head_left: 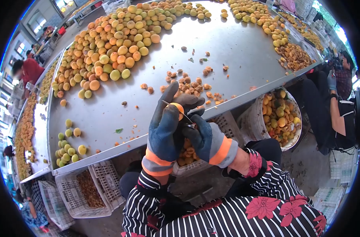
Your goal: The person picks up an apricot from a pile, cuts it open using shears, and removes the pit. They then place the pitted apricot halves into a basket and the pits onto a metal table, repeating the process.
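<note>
My left hand (165,124), in a blue-and-grey work glove with an orange cuff band, is closed round an orange apricot (179,108). In a matching glove, my right hand (206,138) grips a small knife (189,120), its handle mostly hidden by the fingers. The thin metal blade lies against the apricot, and a pointed tip shows on the far side. Both hands are close together over the table's front edge. Just beyond them, a heap of apricot pits (189,86) and scraps sits on the metal table (227,55).
A large pile of apricots (112,43) covers the table's back left; several greenish ones (67,148) lie front left. Beneath my hands, a crate holds cut apricots (186,154). A white bucket (266,114) of apricots stands right, and a crate (75,205) left. A co-worker's gloved hand (331,81) is far right.
</note>
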Demonstrator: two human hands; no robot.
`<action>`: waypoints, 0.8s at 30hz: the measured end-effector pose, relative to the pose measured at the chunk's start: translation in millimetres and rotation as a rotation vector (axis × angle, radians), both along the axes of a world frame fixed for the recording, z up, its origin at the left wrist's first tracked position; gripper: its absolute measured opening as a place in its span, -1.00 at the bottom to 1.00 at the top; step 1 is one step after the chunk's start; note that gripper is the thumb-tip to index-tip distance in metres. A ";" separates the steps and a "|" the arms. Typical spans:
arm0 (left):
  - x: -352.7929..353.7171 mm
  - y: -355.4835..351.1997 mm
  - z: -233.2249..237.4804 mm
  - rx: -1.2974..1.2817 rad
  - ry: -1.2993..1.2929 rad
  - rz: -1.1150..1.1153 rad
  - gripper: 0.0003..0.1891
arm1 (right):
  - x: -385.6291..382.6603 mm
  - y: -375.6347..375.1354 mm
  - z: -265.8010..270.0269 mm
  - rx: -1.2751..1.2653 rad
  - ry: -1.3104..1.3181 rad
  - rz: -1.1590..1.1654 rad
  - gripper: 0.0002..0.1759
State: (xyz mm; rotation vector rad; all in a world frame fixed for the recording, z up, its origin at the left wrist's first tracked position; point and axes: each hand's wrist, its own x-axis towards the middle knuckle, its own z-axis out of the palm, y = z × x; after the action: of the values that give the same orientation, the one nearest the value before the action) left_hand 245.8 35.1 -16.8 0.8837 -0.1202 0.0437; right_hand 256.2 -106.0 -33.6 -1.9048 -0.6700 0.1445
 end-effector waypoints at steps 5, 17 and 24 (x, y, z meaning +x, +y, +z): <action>-1.6 8.0 3.8 0.006 -0.005 -0.025 -0.22 | 4.7 -7.8 -2.8 -0.055 0.051 0.052 -0.73; 3.5 11.0 -6.4 -0.125 0.039 0.006 -0.47 | -2.0 -7.3 -10.3 -0.022 0.067 0.024 -0.65; -0.6 -10.3 -14.0 -0.292 0.099 0.024 -0.37 | -4.4 -7.6 -15.3 -0.051 0.072 -0.038 -0.64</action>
State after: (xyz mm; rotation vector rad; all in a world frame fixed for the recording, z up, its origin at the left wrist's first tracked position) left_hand 245.1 24.7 -30.7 0.5943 -0.0097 0.0385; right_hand 251.8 -113.6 -48.9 -1.9500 -0.5862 0.2066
